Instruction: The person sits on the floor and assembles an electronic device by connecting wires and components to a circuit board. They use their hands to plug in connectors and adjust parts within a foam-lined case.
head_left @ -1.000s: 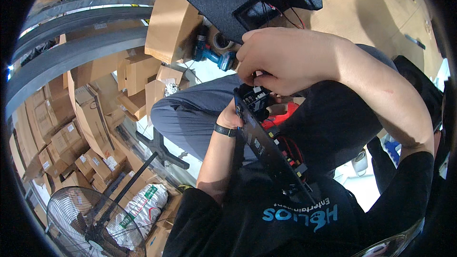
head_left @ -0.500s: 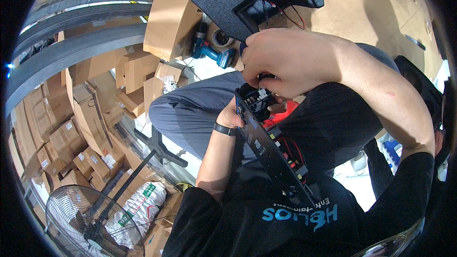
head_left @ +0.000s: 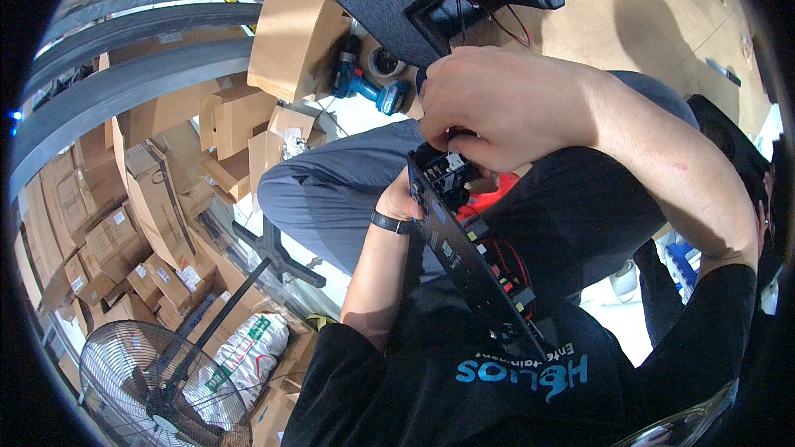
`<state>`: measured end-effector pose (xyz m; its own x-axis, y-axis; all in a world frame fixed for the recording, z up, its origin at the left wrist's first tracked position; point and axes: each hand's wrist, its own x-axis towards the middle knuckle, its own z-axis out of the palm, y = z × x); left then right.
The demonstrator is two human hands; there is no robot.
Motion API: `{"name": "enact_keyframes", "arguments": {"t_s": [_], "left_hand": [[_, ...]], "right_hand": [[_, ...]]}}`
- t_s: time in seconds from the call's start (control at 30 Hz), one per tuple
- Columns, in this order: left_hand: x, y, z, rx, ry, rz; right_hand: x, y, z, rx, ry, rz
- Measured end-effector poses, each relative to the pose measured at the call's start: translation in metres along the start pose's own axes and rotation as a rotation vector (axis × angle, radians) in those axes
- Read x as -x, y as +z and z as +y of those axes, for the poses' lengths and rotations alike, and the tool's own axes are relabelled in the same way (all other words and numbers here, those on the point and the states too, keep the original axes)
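across the lap of a person in a black t-shirt [head_left: 397, 414], a long black electronics panel [head_left: 464, 271] slants from the hands down toward the shirt front, its narrow edge turned up. the left hand [head_left: 399, 201], with a dark wristband [head_left: 387, 222] below it, grips the panel near its far end, thumb along the face. the right hand [head_left: 505, 108] arches over that same end with its fingers curled in by the white connectors [head_left: 451, 167]; from where i stand i can't tell whether they are clasping anything. red wires [head_left: 520, 263] run along the panel's inner side, and something red [head_left: 495, 192] shows partly hidden beneath it, against the dark trousers [head_left: 331, 178]. beyond the hands, a black textured cabinet [head_left: 364, 2] has a rectangular opening with thin wires [head_left: 520, 31] trailing out. to the left of that, a teal cordless drill [head_left: 358, 85] lies near a roll of tape [head_left: 384, 64] and an upright cardboard box [head_left: 290, 41]. lower left, a pedestal fan [head_left: 157, 381] stands before a white sack [head_left: 261, 356].
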<state>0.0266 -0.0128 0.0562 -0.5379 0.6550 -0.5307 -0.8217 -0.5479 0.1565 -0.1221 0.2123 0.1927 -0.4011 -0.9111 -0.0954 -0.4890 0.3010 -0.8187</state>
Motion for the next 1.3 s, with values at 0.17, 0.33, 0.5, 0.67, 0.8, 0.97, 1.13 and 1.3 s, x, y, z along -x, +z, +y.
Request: {"name": "enact_keyframes", "arguments": {"t_s": [0.17,0.33,0.5,0.67,0.8,0.97,1.13,1.3], "left_hand": [[0.003,0.008,0.005,-0.061,0.026,-0.044],[0.007,0.009,0.001,-0.079,0.060,-0.062],[0.004,-0.006,-0.001,-0.085,0.009,-0.087],[0.009,-0.001,-0.007,-0.127,0.029,-0.087],[0.019,0.020,-0.010,-0.114,0.088,-0.062],[0.019,0.032,-0.002,-0.116,0.034,-0.003],[0.027,0.032,0.003,-0.186,0.014,-0.017],[0.034,0.030,0.006,-0.305,-0.096,0.063]], "right_hand": [[0.002,0.001,-0.004,0.007,0.015,0.023],[0.002,0.000,-0.005,0.034,0.053,-0.022],[0.001,0.002,-0.001,-0.037,0.050,-0.020],[0.003,0.007,0.002,-0.072,0.035,-0.035],[0.008,0.010,0.003,-0.123,0.020,-0.016],[0.008,0.010,0.004,-0.206,0.007,-0.026],[0.007,0.008,0.004,-0.243,0.010,-0.051],[0.011,0.008,0.001,-0.243,0.069,-0.101]]}}
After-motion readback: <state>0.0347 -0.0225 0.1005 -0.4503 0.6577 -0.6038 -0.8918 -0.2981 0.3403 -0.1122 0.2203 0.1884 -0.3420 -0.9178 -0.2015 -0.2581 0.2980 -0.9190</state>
